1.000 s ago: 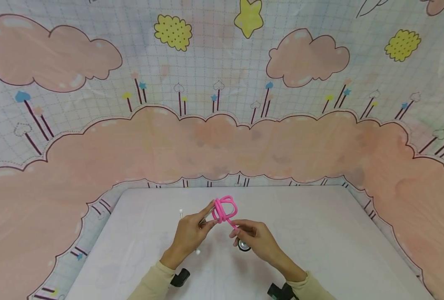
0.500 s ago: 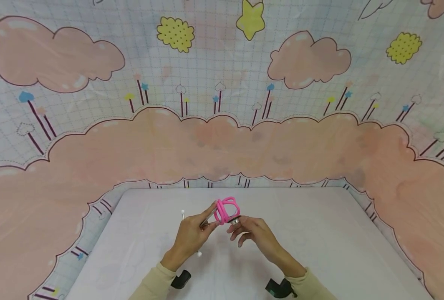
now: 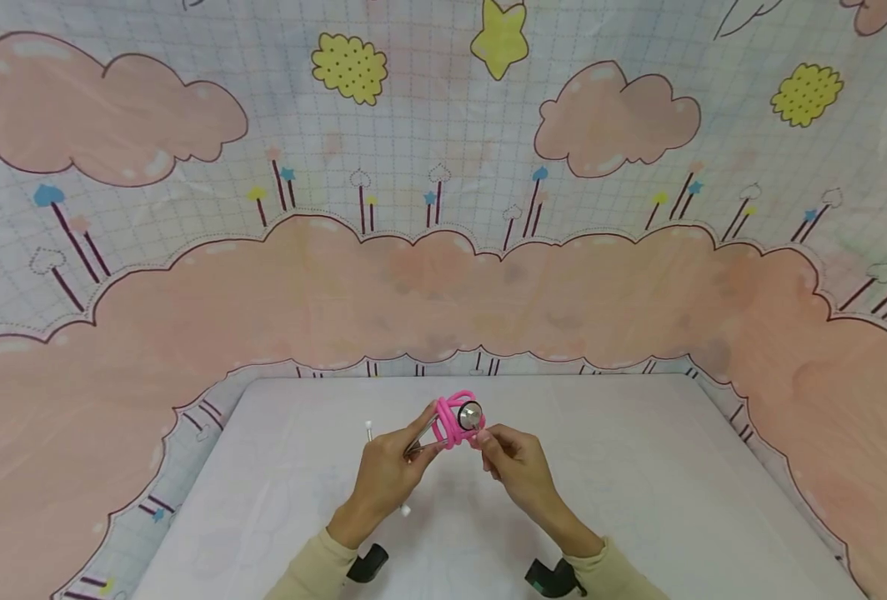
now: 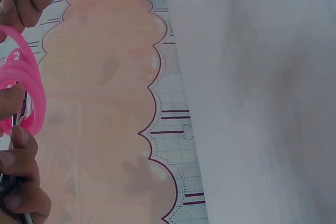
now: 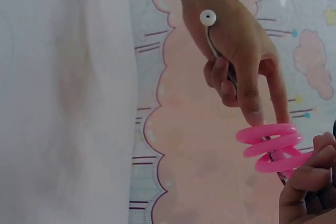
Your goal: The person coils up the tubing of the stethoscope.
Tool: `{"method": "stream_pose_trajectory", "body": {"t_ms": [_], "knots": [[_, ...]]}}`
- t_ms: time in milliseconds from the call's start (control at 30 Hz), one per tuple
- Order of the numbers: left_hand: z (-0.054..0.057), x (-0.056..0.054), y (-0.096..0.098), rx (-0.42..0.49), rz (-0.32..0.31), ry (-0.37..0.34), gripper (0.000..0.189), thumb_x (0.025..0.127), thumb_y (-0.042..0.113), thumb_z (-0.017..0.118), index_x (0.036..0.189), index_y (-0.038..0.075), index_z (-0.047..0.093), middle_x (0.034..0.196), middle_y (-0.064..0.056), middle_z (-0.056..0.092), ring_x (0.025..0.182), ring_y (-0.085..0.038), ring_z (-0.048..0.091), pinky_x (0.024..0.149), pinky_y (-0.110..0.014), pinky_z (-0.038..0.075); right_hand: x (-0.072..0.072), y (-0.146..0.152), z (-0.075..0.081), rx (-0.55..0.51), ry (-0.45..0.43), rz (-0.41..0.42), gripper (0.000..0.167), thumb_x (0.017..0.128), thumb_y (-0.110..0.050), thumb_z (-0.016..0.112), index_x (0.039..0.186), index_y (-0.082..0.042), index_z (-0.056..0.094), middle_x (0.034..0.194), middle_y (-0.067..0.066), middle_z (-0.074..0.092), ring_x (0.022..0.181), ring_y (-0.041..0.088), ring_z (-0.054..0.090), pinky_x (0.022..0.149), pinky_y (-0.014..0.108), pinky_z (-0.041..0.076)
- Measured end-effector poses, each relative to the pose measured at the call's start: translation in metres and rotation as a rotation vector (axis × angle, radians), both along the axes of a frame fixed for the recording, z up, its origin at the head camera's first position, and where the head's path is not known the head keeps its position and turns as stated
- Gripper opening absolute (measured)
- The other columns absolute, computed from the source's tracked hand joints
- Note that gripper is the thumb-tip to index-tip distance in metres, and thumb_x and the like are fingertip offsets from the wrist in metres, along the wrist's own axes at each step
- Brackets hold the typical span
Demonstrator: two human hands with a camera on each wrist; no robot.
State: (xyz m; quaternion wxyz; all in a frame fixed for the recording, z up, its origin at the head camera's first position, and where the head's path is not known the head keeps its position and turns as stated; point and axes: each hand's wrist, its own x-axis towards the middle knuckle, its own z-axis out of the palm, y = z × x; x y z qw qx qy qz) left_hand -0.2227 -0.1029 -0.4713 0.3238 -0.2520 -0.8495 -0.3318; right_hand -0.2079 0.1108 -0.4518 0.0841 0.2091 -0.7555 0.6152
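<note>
A stethoscope is held up above the table, its pink tubing wound in several loops around the metal ear tubes. My left hand grips those ear tubes, with thumb and a finger at the edge of the coil. White ear tips poke out behind that hand; one ear tip shows clearly in the right wrist view. With thumb and fingertips, my right hand pinches the stethoscope near its round silver, black-rimmed chest piece, which faces up over the coil. From the left wrist, the pink loops are partly cut off.
Beneath both hands lies a white tabletop. Behind it hangs a cloth printed with clouds and stars. Black wrist cameras, one of them the left camera, sit below the sleeves.
My right hand has raised the chest piece from below the coil up against the pink loops, turning its face upward. My left hand keeps its grip and has barely moved.
</note>
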Motion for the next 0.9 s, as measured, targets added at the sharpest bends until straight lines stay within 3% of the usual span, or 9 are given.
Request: {"method": "stream_pose_trajectory", "body": {"t_ms": [133, 333, 600, 733, 833, 900], "knots": [[-0.002, -0.001, 0.002, 0.007, 0.009, 0.028, 0.067, 0.077, 0.021, 0.084, 0.139, 0.019, 0.058, 0.053, 0.012, 0.042, 0.052, 0.006, 0.03, 0.049, -0.009, 0.026, 0.003, -0.003, 0.004, 0.032, 0.002, -0.078, 0.02, 0.098, -0.007, 0.058, 0.082, 0.0, 0.068, 0.058, 0.012, 0.052, 0.052, 0.002, 0.044, 0.044, 0.021, 0.038], [-0.002, 0.0, 0.005, 0.016, 0.004, 0.021, 0.068, 0.078, 0.022, 0.083, 0.141, 0.02, 0.056, 0.052, 0.012, 0.043, 0.051, 0.006, 0.03, 0.048, -0.009, 0.027, 0.016, -0.008, 0.026, 0.053, -0.008, -0.11, 0.024, 0.096, -0.002, 0.057, 0.074, 0.006, 0.063, 0.055, 0.014, 0.05, 0.052, 0.001, 0.044, 0.045, 0.02, 0.036], [-0.006, 0.003, 0.009, 0.01, 0.038, 0.047, 0.066, 0.077, 0.02, 0.084, 0.138, 0.02, 0.058, 0.053, 0.012, 0.043, 0.052, 0.006, 0.03, 0.049, -0.008, 0.025, 0.017, -0.012, 0.032, 0.047, -0.025, -0.19, 0.025, 0.094, -0.003, 0.061, 0.069, -0.003, 0.063, 0.054, 0.01, 0.05, 0.05, 0.001, 0.041, 0.044, 0.019, 0.032], [-0.007, 0.004, 0.012, 0.011, 0.027, 0.039, 0.067, 0.077, 0.02, 0.084, 0.139, 0.019, 0.058, 0.052, 0.012, 0.043, 0.052, 0.007, 0.029, 0.049, -0.008, 0.025, 0.005, -0.008, 0.009, 0.066, 0.022, -0.228, 0.024, 0.095, -0.016, 0.065, 0.072, -0.01, 0.067, 0.054, 0.001, 0.051, 0.048, 0.003, 0.042, 0.041, 0.019, 0.031], [-0.007, 0.005, 0.014, 0.003, 0.021, 0.025, 0.066, 0.078, 0.021, 0.083, 0.139, 0.02, 0.057, 0.052, 0.013, 0.04, 0.051, 0.008, 0.028, 0.048, -0.008, 0.025, -0.003, -0.005, -0.009, 0.08, 0.11, -0.256, 0.023, 0.093, -0.022, 0.068, 0.072, -0.013, 0.069, 0.053, -0.006, 0.05, 0.047, 0.002, 0.042, 0.039, 0.02, 0.032], [-0.007, 0.007, 0.015, -0.005, 0.02, 0.017, 0.065, 0.079, 0.021, 0.083, 0.139, 0.018, 0.058, 0.051, 0.014, 0.039, 0.051, 0.008, 0.026, 0.048, -0.008, 0.024, -0.003, -0.006, -0.012, 0.104, 0.173, -0.29, 0.021, 0.092, -0.02, 0.07, 0.072, -0.012, 0.07, 0.052, -0.008, 0.05, 0.047, 0.0, 0.042, 0.039, 0.019, 0.033]]}}
